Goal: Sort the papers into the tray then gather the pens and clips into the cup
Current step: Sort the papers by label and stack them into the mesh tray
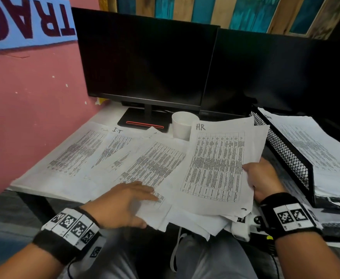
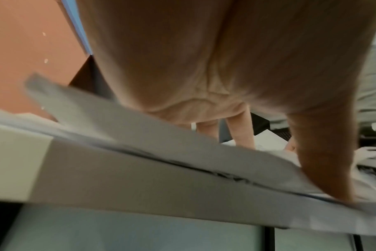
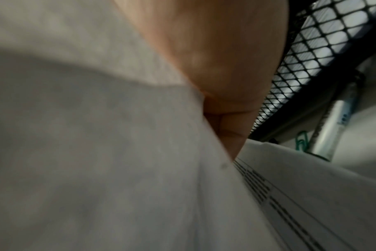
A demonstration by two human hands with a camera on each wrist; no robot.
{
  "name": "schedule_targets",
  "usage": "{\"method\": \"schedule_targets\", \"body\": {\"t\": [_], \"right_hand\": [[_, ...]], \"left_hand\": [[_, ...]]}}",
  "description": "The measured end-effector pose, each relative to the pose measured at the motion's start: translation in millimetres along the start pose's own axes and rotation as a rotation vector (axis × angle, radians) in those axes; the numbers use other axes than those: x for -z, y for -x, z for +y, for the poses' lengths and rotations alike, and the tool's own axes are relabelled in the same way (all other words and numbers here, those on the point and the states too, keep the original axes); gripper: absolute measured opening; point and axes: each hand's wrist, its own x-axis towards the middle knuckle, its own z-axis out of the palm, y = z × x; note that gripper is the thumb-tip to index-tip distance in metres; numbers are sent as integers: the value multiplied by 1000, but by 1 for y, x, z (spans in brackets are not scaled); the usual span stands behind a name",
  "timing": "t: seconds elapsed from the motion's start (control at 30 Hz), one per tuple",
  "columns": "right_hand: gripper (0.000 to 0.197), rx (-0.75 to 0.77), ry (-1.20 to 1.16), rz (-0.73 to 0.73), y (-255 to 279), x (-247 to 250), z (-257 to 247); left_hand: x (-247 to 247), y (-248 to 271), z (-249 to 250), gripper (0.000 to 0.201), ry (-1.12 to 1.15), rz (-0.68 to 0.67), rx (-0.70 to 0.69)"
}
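The right hand [image 1: 262, 179] is clamping a small sheaf of papers [image 1: 215, 168], the top one marked "HR", by its right edge and holding it tilted up off the desk [image 1: 104, 117], while the left hand [image 1: 120, 202] is lying with straight fingers on the loose sheets [image 1: 151, 164] spread across the desk, pressing them down. The mesh tray [image 1: 286, 154] is standing just to the right of the raised sheaf and is already holding a stack of paper; the white cup [image 1: 183, 124] is sitting behind the sheaf by the monitor stand [image 1: 145, 119]. In the right wrist view a pen [image 3: 333, 125] and a green clip [image 3: 301, 141] are lying beside the tray's mesh wall [image 3: 307, 59], partly under the paper edge. The main risk is that the sheaf, pinched at one side only, is sagging and could fan apart or catch the tray's rim on the way in. Several sheets are overhanging the front edge of the desk, so a drag by the left hand could be sending them to the floor. A swing of the papers could also be knocking the cup, or sweeping the hidden pen and clip off the desk.
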Motion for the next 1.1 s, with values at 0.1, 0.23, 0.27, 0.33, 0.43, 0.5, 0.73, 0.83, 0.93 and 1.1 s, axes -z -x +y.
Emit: {"method": "schedule_targets", "body": {"t": [0.1,0.23,0.27,0.33,0.43,0.5,0.73,0.83,0.93,1.1], "right_hand": [[31,-32,-5,28,4,1,-3],[28,-76,-41,10,7,6,-3],[29,-85,-60,10,8,6,-2],[26,-86,-93,0,12,7,-4],[29,-95,-166,-40,18,5,-3],[35,-112,-216,-81,18,-1,2],[40,-171,-287,-212,27,-34,12],[33,-179,-315,-229,30,-45,17],[30,-202,-411,-250,33,-54,19],[70,-312,-557,-446,28,-49,24]], "left_hand": [[5,1,-5,29,322,128,-3],[17,6,0,14,456,301,58],[22,8,-1,17,444,418,77],[37,9,-1,23,459,717,180],[65,16,-6,28,550,1088,276],[84,21,-5,31,570,1225,242],[102,19,37,36,619,1315,-6],[72,3,58,50,537,1106,-77],[35,-12,73,38,451,836,-122],[-21,-27,87,25,371,450,-176]]}}
